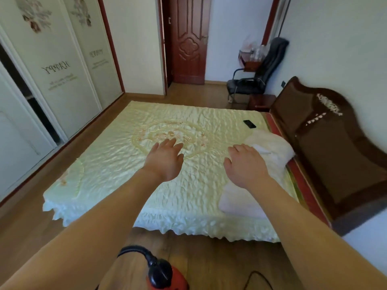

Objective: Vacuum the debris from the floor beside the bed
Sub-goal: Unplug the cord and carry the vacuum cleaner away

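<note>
Currently left hand (165,160) and right hand (245,166) hover over the bed (125,164), each grip open and empty, vacuum (165,273) untouched on the floor (209,258) below; loose cord (259,277) could snag feet.

- Both bare arms stretch forward, roughly parallel.
- Left hand (165,159): palm down, fingers straight and slightly spread, holding nothing.
- Right hand (245,164): palm down, fingers relaxed, holding nothing.

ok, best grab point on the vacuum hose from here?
Take the black hose on the arched stretch just above its cuff on the red vacuum, coming down from above. The arch seems to stand clear of the floor, so fingers can wrap it.
</note>
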`<action>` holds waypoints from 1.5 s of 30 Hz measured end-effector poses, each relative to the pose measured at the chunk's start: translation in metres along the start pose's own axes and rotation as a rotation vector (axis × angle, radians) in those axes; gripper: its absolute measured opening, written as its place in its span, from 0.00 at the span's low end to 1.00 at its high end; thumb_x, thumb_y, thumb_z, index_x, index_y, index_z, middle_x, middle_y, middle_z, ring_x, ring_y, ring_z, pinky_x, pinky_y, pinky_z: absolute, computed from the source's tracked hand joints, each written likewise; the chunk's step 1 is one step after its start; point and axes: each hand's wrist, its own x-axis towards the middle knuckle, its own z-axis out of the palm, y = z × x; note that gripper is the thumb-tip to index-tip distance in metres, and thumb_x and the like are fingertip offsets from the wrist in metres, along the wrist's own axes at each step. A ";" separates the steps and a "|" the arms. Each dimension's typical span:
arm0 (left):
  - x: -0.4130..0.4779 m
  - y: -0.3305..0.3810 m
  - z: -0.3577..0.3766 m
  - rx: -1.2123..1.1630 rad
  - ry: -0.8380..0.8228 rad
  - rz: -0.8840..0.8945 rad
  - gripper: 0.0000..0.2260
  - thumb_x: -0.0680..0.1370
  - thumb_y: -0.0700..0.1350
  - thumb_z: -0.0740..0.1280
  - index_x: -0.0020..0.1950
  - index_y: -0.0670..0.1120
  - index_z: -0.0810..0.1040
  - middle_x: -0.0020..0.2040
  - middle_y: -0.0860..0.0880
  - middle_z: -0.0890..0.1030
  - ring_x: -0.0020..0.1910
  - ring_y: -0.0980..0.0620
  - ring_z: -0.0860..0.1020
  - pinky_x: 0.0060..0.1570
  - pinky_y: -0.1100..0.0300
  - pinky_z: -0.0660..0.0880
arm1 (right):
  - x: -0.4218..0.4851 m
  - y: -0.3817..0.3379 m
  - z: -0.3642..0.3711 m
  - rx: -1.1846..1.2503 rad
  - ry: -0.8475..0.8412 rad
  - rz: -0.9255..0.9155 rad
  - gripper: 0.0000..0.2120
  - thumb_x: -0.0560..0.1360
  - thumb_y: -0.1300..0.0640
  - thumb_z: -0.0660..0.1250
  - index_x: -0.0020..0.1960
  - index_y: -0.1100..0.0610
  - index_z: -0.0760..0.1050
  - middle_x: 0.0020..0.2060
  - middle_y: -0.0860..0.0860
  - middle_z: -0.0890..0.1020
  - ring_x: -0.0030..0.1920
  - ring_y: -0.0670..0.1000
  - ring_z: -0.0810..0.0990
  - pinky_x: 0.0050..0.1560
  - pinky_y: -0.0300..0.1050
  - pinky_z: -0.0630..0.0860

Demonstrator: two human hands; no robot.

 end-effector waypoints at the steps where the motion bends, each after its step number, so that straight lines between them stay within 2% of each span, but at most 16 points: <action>1: 0.002 0.012 0.002 -0.001 -0.001 0.019 0.24 0.86 0.52 0.53 0.81 0.48 0.61 0.83 0.45 0.58 0.82 0.45 0.54 0.80 0.45 0.51 | -0.007 0.011 -0.001 0.006 0.002 0.014 0.22 0.82 0.50 0.53 0.69 0.60 0.72 0.64 0.56 0.77 0.67 0.57 0.72 0.71 0.55 0.65; 5: 0.008 0.073 0.014 -0.015 -0.033 0.114 0.24 0.86 0.52 0.53 0.82 0.47 0.61 0.82 0.44 0.59 0.82 0.44 0.55 0.79 0.44 0.53 | -0.045 0.066 -0.011 0.010 0.002 0.094 0.20 0.81 0.50 0.51 0.61 0.60 0.75 0.57 0.56 0.80 0.60 0.58 0.75 0.66 0.54 0.68; 12: 0.023 0.186 0.034 -0.016 -0.066 0.251 0.23 0.86 0.52 0.53 0.82 0.48 0.60 0.83 0.45 0.58 0.82 0.44 0.54 0.79 0.45 0.51 | -0.113 0.164 -0.016 0.006 -0.003 0.260 0.17 0.82 0.48 0.52 0.57 0.56 0.76 0.53 0.53 0.80 0.56 0.54 0.77 0.61 0.52 0.72; 16: 0.033 0.242 0.047 -0.006 -0.089 0.342 0.23 0.86 0.51 0.52 0.82 0.48 0.60 0.83 0.45 0.58 0.82 0.45 0.55 0.79 0.45 0.51 | -0.145 0.207 -0.013 0.019 -0.031 0.373 0.21 0.83 0.46 0.50 0.67 0.54 0.73 0.63 0.51 0.78 0.67 0.54 0.74 0.72 0.54 0.67; 18: 0.038 0.266 0.053 -0.012 -0.102 0.380 0.23 0.86 0.52 0.52 0.82 0.48 0.60 0.83 0.45 0.59 0.82 0.45 0.55 0.79 0.45 0.51 | -0.158 0.224 -0.012 0.021 -0.027 0.425 0.21 0.83 0.46 0.50 0.67 0.54 0.73 0.64 0.51 0.78 0.68 0.54 0.73 0.73 0.55 0.66; 25: 0.065 0.328 0.071 -0.027 -0.121 0.547 0.23 0.86 0.51 0.53 0.81 0.47 0.62 0.82 0.44 0.61 0.81 0.44 0.58 0.78 0.46 0.55 | -0.187 0.257 -0.016 0.003 -0.027 0.624 0.20 0.84 0.46 0.51 0.70 0.53 0.71 0.68 0.50 0.76 0.70 0.53 0.71 0.73 0.53 0.64; 33: 0.097 0.383 0.083 -0.082 -0.147 0.743 0.23 0.86 0.50 0.53 0.80 0.46 0.64 0.79 0.45 0.66 0.78 0.46 0.63 0.77 0.48 0.60 | -0.201 0.279 -0.012 0.004 -0.027 0.851 0.21 0.83 0.47 0.51 0.69 0.56 0.72 0.67 0.53 0.76 0.67 0.54 0.73 0.71 0.50 0.67; 35: 0.104 0.397 0.089 -0.088 -0.160 0.782 0.23 0.86 0.51 0.52 0.81 0.47 0.63 0.80 0.46 0.65 0.79 0.47 0.62 0.78 0.47 0.59 | -0.205 0.283 -0.011 0.012 -0.006 0.901 0.20 0.83 0.48 0.52 0.68 0.57 0.72 0.65 0.54 0.77 0.65 0.55 0.74 0.70 0.50 0.67; 40: 0.111 0.439 0.100 -0.087 -0.195 0.862 0.23 0.86 0.53 0.51 0.81 0.49 0.62 0.81 0.48 0.63 0.80 0.47 0.60 0.79 0.46 0.59 | -0.227 0.293 -0.011 0.037 0.006 1.047 0.23 0.84 0.50 0.52 0.73 0.60 0.68 0.69 0.56 0.74 0.69 0.57 0.71 0.72 0.51 0.65; 45: 0.099 0.489 0.105 -0.074 -0.235 0.934 0.24 0.86 0.54 0.50 0.82 0.50 0.59 0.82 0.49 0.59 0.82 0.47 0.56 0.80 0.47 0.54 | -0.266 0.315 -0.019 0.019 0.015 1.186 0.21 0.84 0.51 0.51 0.70 0.61 0.70 0.67 0.57 0.75 0.67 0.58 0.71 0.69 0.50 0.65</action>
